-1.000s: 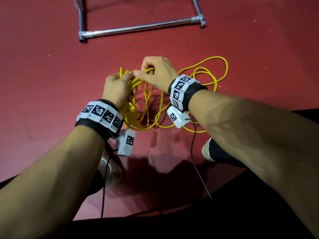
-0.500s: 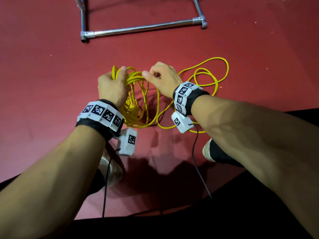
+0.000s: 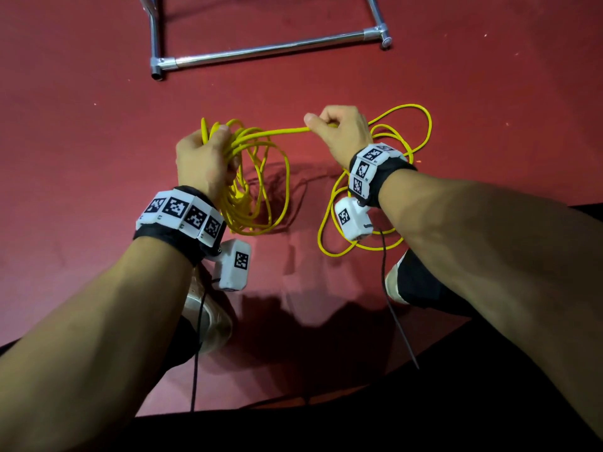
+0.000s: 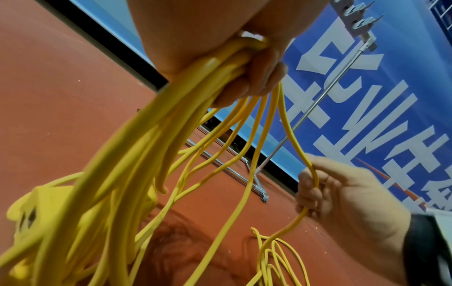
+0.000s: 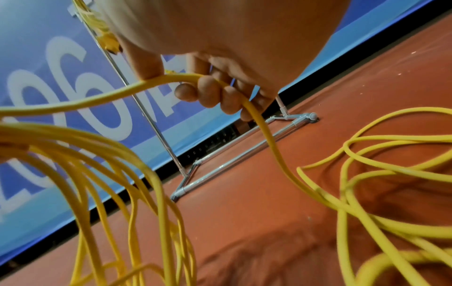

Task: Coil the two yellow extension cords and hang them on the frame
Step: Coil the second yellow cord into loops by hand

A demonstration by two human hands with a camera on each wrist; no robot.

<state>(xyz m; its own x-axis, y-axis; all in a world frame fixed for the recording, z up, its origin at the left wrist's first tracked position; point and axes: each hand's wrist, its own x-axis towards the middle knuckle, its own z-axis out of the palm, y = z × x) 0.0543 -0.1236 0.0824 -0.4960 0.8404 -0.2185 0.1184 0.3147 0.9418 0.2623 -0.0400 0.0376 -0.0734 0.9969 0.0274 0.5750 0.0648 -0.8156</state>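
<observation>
Coiling is proceeding: left hand (image 3: 204, 161) is gripping the gathered loops (image 3: 254, 194), right hand (image 3: 342, 132) is pinching the slack cord (image 3: 274, 132) beside them; next loop needs gathering.

The yellow cord (image 3: 261, 194) has a smooth, rubbery-looking plastic jacket with a slight sheen; its socket block (image 4: 26, 211) is the same yellow plastic, blurred; the frame (image 3: 267, 48) is bright polished metal tubing with shiny joints; the floor (image 3: 98, 158) is a matt red covering, faintly speckled and a little creased; the wrist bands (image 3: 182, 216) are black cloth carrying matt white plastic tiles with printed black patterns; the wall banner (image 4: 367, 96) looks smooth and blue with white print.
</observation>
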